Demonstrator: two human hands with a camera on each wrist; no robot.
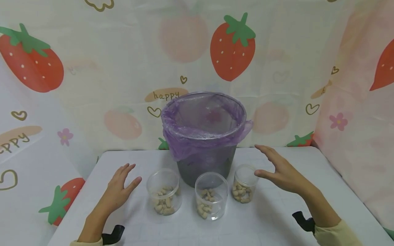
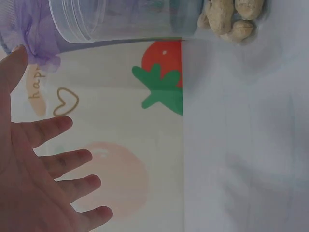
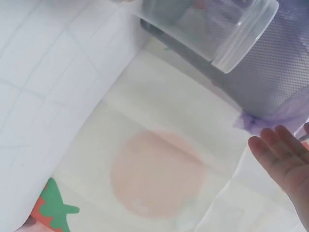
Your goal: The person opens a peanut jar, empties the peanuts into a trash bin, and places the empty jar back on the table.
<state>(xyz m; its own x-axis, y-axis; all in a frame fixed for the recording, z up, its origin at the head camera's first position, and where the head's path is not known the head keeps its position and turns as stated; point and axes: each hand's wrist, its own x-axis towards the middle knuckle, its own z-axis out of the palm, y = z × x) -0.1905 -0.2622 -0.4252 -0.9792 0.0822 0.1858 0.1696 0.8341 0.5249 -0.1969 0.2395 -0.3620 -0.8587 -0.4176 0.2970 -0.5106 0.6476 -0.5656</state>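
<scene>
Left jar [image 1: 163, 179]: clear, colourless
Middle jar [image 1: 212, 181]: clear, colourless
Right jar [image 1: 246, 176]: clear, colourless
Peanuts [image 1: 167, 203]: pale tan
Bin liner [image 1: 203, 145]: translucent purple
Bin [image 1: 189, 171]: dark grey, fine mesh pattern
Table [image 1: 147, 232]: white, faint grid lines
Far backdrop [image 1: 123, 85]: cream, with red strawberries [image 1: 233, 54], white-dotted and green-leaved, and faded pink fruit [image 1: 272, 118]
Left backdrop [image 1: 40, 112]: white, with a pink flower [image 1: 65, 137]
Right backdrop [image 1: 354, 92]: pink-tinged, its flower [image 1: 338, 122] pink with a yellow centre
Right sleeve [image 1: 337, 235]: pale yellow
Right wrist mount [image 1: 303, 222]: black
</scene>
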